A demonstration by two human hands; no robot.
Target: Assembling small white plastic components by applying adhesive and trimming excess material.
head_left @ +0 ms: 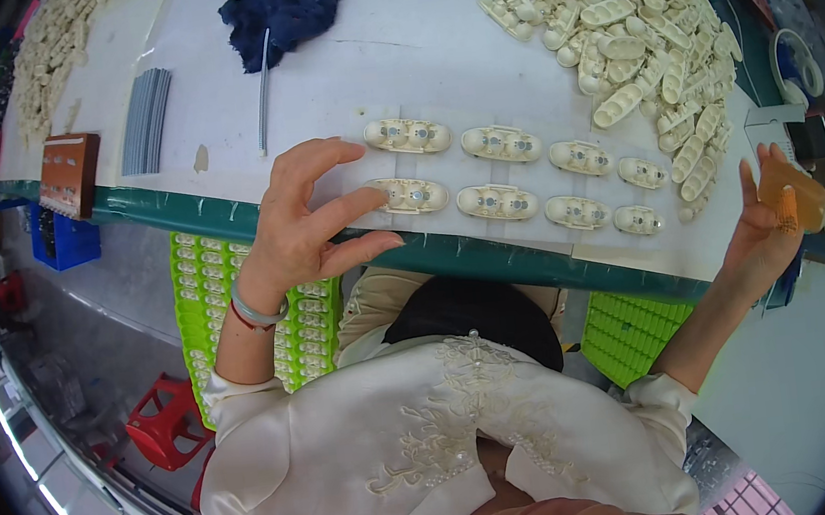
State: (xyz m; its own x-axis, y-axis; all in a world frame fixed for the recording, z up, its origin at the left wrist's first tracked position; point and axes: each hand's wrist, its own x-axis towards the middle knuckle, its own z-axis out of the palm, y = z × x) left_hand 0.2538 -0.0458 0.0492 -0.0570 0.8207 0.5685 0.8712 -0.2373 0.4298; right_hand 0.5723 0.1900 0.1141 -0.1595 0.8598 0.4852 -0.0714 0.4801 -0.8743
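Two rows of cream oval plastic parts (496,202) with small metal bits inside lie on the table near its front edge. At the left end of these rows is my left hand (302,214), its fingers spread. One fingertip rests at the end of the near-row part (416,195); another is by the far-row part (407,135). Out past the table's right end, my right hand (767,230) grips an amber squeeze bottle (806,194) with a pale tip. An orange textured cover sits on one of its fingers.
A large heap of cream parts (626,39) fills the back right. Farther left are a dark blue cloth (278,15), a thin grey rod (264,97), a grey rod bundle (146,122) and a brown box (70,176). Green trays (193,326) stand below the table edge.
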